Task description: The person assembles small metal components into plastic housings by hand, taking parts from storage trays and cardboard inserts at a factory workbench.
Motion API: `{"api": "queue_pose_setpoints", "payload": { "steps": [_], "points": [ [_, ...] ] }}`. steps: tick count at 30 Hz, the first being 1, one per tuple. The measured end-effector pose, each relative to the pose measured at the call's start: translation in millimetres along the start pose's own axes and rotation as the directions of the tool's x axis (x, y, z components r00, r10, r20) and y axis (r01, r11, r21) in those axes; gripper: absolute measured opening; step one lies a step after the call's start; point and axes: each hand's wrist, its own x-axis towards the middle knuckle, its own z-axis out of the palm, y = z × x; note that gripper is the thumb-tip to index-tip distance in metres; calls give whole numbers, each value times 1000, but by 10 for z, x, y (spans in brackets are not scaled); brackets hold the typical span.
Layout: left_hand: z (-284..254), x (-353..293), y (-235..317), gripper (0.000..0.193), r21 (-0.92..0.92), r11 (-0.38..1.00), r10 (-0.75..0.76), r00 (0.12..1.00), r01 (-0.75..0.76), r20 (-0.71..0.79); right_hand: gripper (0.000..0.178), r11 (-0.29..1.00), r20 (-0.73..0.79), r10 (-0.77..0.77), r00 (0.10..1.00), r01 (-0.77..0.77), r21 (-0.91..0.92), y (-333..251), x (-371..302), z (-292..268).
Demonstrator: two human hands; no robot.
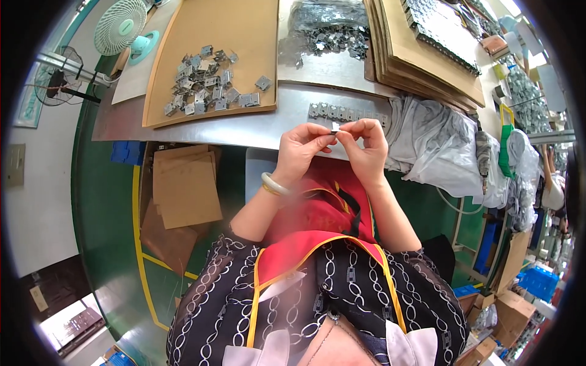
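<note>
My left hand and my right hand meet just over the near edge of the metal table. Between their fingertips they pinch a small metal piece; its exact shape is mostly hidden by the fingers. Just beyond, a row of small metal brackets lies side by side on the table. To the left, a shallow cardboard tray holds a loose heap of bent metal brackets. Farther back sits a pile of small dark metal parts by a plastic bag.
Stacked cardboard sheets stand at the back right, bearing rows of metal parts. Crumpled grey-white cloth covers the table's right side, beside a power screwdriver-like tool. A green fan stands far left. Cardboard pieces lean below the table.
</note>
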Motion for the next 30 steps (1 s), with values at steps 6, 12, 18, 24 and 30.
{"api": "queue_pose_setpoints", "payload": {
  "steps": [6, 12, 18, 24, 30],
  "points": [
    [-141, -89, 152, 14, 385, 923, -8, 998, -18, 67, 30, 910, 223, -162, 961, 233, -342, -208, 72, -101],
    [-148, -129, 287, 17, 514, 857, -108, 988, 36, 111, 28, 902, 279, -157, 947, 252, -350, -145, -20, -57],
    [-673, 461, 509, 22, 859, 403, 294, 933, -316, 205, 36, 962, 143, 64, 988, -23, -272, -58, -94, -82],
    [-1268, 1187, 897, 32, 923, -100, 263, 885, -371, 384, 37, 959, 106, 83, 991, -50, -279, -67, -127, -141],
    [-1395, 1579, 1022, 21, 955, 288, -175, 976, -75, 129, 37, 967, 83, 93, 992, -70, -246, -40, -123, -179]
  ]
}}
